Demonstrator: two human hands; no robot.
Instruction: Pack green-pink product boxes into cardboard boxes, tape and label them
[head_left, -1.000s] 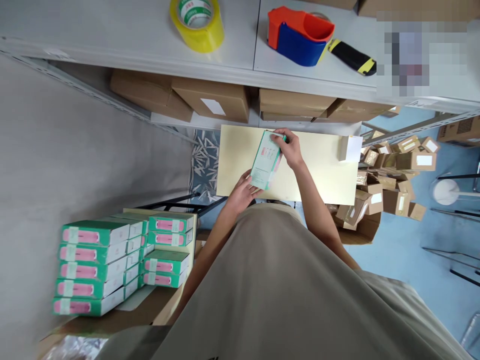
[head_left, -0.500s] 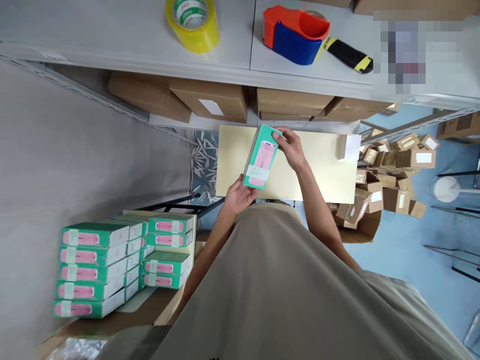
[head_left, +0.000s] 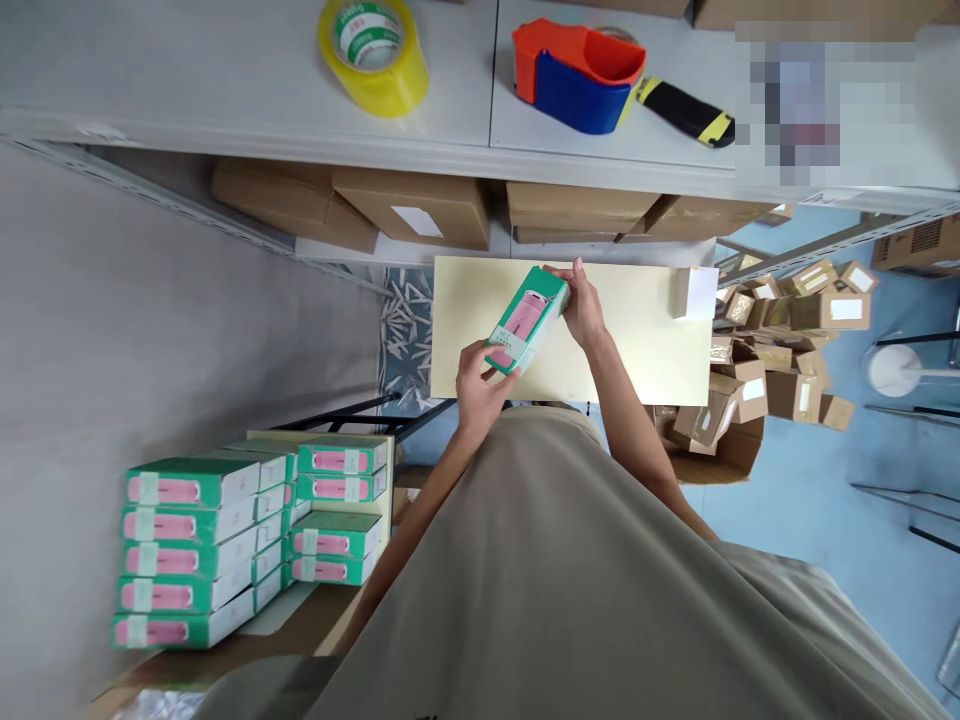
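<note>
A green and white product box (head_left: 527, 318) with a pink bottle-like item printed on its front is held tilted above the pale yellow tabletop (head_left: 637, 345). My left hand (head_left: 480, 388) grips its lower left end, with fingers over the front and the thumb at the lower edge. At the upper right end, my right hand (head_left: 583, 308) has its fingers behind the box and one finger or thumb pointing up. The box's white side faces right. Part of my right hand's grip is hidden behind the box.
Matching boxes (head_left: 180, 545) stand stacked at lower left. On the grey shelf (head_left: 450, 90) ahead lie yellow tape (head_left: 386, 60), an orange and blue tape dispenser (head_left: 577, 80) and a black-yellow cutter (head_left: 686, 112). A small white box (head_left: 696, 293) sits at the tabletop's right; cartons (head_left: 750, 395) are heaped beyond.
The box has turned clockwise and tipped, so its white side shows more. My left hand has moved from under the lower end to gripping over its front; my right fingers have shifted behind it.
</note>
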